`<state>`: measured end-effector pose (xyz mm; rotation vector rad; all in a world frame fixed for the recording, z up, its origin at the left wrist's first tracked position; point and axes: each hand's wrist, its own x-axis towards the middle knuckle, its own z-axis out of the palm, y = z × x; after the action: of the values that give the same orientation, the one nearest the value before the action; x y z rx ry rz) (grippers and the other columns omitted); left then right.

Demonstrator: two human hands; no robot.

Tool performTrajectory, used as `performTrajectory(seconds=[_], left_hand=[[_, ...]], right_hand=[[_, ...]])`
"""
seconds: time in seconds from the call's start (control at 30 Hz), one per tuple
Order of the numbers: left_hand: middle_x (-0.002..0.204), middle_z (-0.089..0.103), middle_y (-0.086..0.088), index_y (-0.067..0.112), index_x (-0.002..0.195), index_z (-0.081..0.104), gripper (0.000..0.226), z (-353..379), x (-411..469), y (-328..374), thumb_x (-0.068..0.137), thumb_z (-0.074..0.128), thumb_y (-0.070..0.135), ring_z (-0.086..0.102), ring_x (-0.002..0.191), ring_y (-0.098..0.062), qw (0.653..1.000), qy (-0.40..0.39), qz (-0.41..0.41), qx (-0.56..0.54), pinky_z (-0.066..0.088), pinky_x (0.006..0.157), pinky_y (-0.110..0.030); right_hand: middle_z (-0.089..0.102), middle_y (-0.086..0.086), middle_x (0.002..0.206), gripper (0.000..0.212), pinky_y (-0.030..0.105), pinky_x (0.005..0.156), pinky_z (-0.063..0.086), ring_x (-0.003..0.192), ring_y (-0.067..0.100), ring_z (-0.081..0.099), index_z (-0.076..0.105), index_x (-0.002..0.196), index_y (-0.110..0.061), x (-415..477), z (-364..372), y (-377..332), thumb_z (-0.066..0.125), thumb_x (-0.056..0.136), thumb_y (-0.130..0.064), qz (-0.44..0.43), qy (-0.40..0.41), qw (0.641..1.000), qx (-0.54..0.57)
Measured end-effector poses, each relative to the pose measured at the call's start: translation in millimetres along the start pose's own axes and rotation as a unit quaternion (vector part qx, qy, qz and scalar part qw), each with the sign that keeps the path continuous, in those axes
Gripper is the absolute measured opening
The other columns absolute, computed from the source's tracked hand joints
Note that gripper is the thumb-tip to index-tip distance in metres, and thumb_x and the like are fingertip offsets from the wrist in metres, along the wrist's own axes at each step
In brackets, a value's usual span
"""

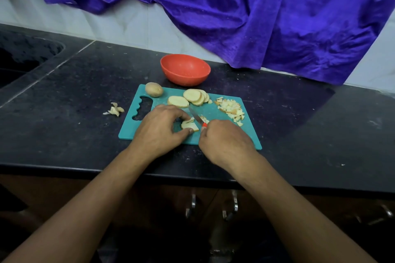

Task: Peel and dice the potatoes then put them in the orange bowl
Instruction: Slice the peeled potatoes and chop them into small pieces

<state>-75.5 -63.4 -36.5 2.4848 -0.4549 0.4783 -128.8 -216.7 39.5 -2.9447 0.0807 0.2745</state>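
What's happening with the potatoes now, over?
Left hand pinches potato slice; right hand grips knife. Orange bowl looks empty. One whole potato waiting. Nothing blocking.

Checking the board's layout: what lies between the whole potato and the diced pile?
Head view: potato slices lie on the teal board between the whole potato and the diced pile.

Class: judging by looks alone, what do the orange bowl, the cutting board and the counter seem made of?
Orange bowl: likely plastic, matte, uniform colour. Cutting board: plastic, teal, moulded grip slot. Counter: probably polished dark stone, speckled, reflective.
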Motion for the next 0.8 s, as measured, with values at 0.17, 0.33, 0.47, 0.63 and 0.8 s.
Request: performTrajectory(seconds=[0.17, 0.33, 0.47, 0.63, 0.8], left_hand=[[0.111, 0.068, 0.014, 0.029, 0.115, 0.074, 0.034, 1, 0, -2, 0.085, 0.076, 0.046, 0.055, 0.107, -0.010, 1.000, -0.001, -0.003, 0.001, 0.044, 0.088, -0.029], [0.111, 0.068, 0.015, 0.030, 0.115, 0.074, 0.033, 1, 1, -2, 0.085, 0.076, 0.044, 0.055, 0.108, -0.011, 1.000, -0.002, -0.001, -0.005, 0.044, 0.088, -0.029], [0.108, 0.068, 0.015, 0.030, 0.113, 0.074, 0.030, 2, 0, -2, 0.085, 0.076, 0.041, 0.055, 0.105, -0.010, 1.000, 0.001, 0.003, -0.005, 0.040, 0.084, -0.027], [0.108, 0.068, 0.016, 0.030, 0.112, 0.074, 0.029, 1, 0, -2, 0.086, 0.076, 0.042, 0.055, 0.105, -0.009, 1.000, 0.002, 0.003, -0.003, 0.039, 0.083, -0.026], [0.110, 0.069, 0.015, 0.029, 0.114, 0.074, 0.032, 0, 0, -1, 0.086, 0.075, 0.045, 0.055, 0.106, -0.009, 1.000, -0.003, 0.003, 0.003, 0.044, 0.087, -0.029]], right_hand=[[0.059, 0.001, 0.096, 0.029, 0.039, 0.081, 0.055, 0.092, 0.018, 0.060, 0.061, 0.119, -0.019, -1, 1, 4, 0.045, 0.106, -0.040, 0.013, -0.002, 0.999, -0.029], [0.059, 0.002, 0.101, 0.029, 0.040, 0.082, 0.055, 0.095, 0.020, 0.060, 0.059, 0.122, -0.020, -8, 6, 6, 0.045, 0.106, -0.039, -0.007, -0.007, 0.998, -0.059], [0.060, 0.003, 0.102, 0.030, 0.042, 0.084, 0.056, 0.095, 0.021, 0.061, 0.058, 0.123, -0.019, -15, 9, 8, 0.042, 0.107, -0.039, -0.023, 0.001, 0.997, -0.075], [0.058, 0.001, 0.101, 0.030, 0.040, 0.084, 0.055, 0.096, 0.019, 0.060, 0.058, 0.123, -0.020, -18, 4, 10, 0.042, 0.107, -0.039, -0.024, -0.009, 0.997, -0.072], [0.058, 0.000, 0.095, 0.029, 0.040, 0.084, 0.056, 0.093, 0.018, 0.060, 0.060, 0.120, -0.021, -17, -2, 8, 0.043, 0.106, -0.039, -0.012, 0.014, 0.998, -0.059]])
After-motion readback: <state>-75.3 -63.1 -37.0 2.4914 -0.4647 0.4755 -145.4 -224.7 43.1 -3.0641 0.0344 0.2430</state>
